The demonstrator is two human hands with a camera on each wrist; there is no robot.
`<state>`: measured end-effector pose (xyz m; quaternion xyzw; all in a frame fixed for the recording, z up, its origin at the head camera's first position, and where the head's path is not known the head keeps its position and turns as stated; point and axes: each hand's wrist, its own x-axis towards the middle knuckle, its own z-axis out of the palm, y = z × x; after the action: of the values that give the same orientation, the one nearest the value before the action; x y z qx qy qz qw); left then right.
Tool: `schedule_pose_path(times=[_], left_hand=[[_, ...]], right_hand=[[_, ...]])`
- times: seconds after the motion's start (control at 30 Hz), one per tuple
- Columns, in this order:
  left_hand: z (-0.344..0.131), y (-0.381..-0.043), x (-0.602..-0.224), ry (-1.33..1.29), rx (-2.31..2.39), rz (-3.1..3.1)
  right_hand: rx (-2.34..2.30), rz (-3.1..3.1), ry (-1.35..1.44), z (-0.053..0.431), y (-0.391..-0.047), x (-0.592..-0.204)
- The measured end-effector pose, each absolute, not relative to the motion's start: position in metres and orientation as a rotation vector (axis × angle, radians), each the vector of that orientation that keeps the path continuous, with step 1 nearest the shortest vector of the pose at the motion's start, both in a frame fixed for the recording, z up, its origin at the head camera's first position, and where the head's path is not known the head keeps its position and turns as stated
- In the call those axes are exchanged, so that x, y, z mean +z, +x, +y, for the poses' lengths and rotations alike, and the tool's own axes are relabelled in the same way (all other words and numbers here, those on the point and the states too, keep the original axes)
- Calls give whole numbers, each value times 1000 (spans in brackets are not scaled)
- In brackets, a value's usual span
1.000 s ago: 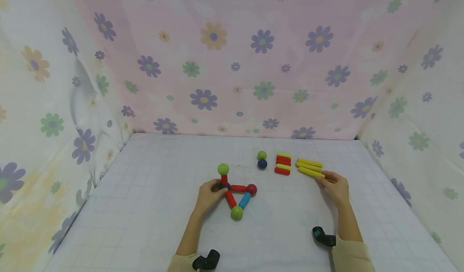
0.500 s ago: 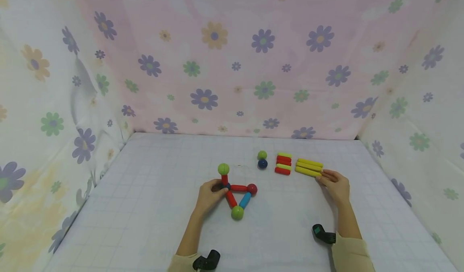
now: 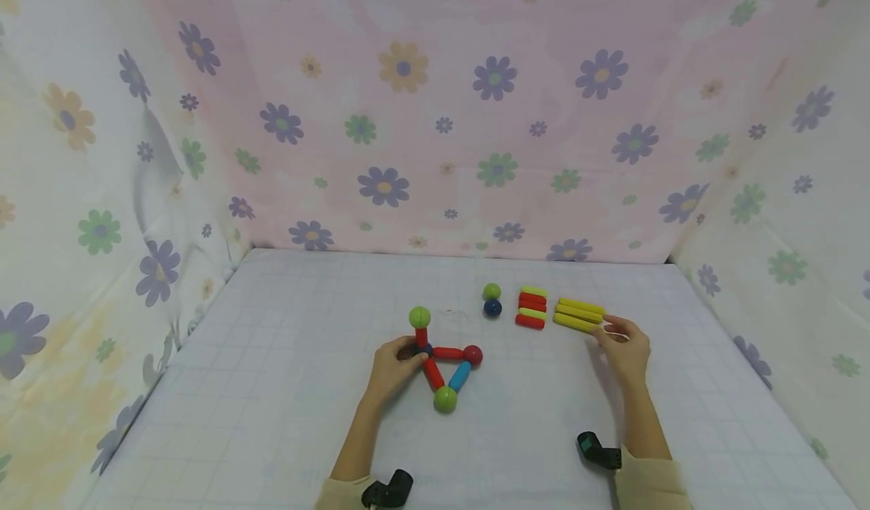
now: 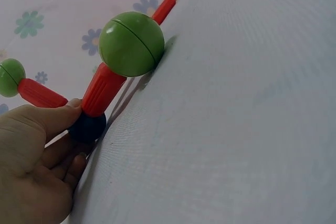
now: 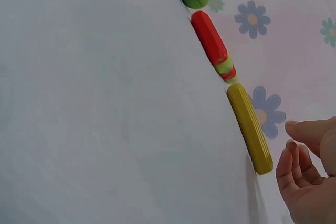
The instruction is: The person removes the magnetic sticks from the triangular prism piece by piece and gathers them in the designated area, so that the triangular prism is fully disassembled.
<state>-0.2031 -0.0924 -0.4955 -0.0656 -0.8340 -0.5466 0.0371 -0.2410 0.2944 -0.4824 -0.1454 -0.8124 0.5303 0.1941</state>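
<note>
My left hand pinches a dark blue ball at one corner of a triangle of sticks and balls. From that ball a red stick stands up with a green ball on top. Two more red sticks lead to a red ball and a nearer green ball, and a blue stick joins those two. Over at the right, my right hand is beside the ends of three yellow sticks, its fingers loosely bent and holding nothing. The right wrist view shows a gap between fingertips and the nearest yellow stick.
Short red and yellow-green sticks lie in a row left of the long yellow ones. Left of them sit a loose green ball and a dark blue ball. Flowered cloth hangs behind the white table.
The nearest yellow stick was in my right hand at a slant; it swung in line beside the other two. My right hand then let go and drew slightly back. The left hand stayed put.
</note>
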Motion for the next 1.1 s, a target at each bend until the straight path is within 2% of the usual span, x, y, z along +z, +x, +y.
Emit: schedule_pose_path(times=[0.3,0.6,0.87,1.1], left_hand=[[-93,-203,-497,-208,-1688,-2533],[-90,-203,-498,-206,-1682,-2534],[-90,-205,-499,-184,-1674,-2553],[-91,-205,-500,-238,-1669,-2508]], right_hand=[[1646,-2365,46,223,-238,-461],[1719,-2433,442,139,-222,-414],[1856,-2315,741,89,-228,-413],[1978,-2230,869,70,-232,-419]])
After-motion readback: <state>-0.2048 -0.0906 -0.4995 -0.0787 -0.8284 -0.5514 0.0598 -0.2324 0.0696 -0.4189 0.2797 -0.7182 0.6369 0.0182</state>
